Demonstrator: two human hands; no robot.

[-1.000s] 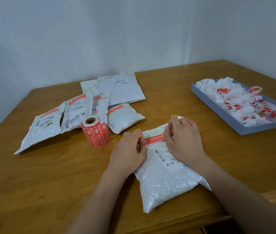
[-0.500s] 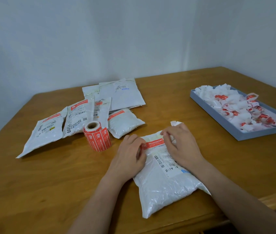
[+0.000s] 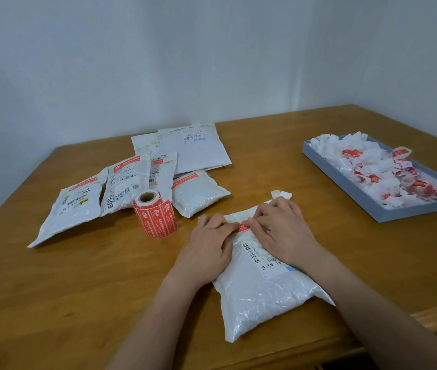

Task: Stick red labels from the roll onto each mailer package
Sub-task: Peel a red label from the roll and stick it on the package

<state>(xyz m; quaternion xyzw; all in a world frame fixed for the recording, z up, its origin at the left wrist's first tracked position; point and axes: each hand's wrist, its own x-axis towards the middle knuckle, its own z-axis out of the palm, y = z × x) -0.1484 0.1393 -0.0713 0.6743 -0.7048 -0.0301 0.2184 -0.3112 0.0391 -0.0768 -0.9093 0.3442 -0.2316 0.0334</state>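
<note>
From my remote seat I saw my left hand (image 3: 208, 247) and right hand (image 3: 282, 231) lying side by side on the near white mailer package (image 3: 268, 287), fingers curled down over a red label (image 3: 240, 227) across its top; whether they pinched it or only pressed it flat, I could not tell. The label roll (image 3: 156, 213) stood upright just left of them. Beyond it lay a cluster of mailers (image 3: 142, 180), several already red-labelled. Far right, a grey tray (image 3: 345, 188) held peeled backing scraps on the wooden table (image 3: 65, 289).

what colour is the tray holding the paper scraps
Grey-blue tray, clearest in the head view.
</note>
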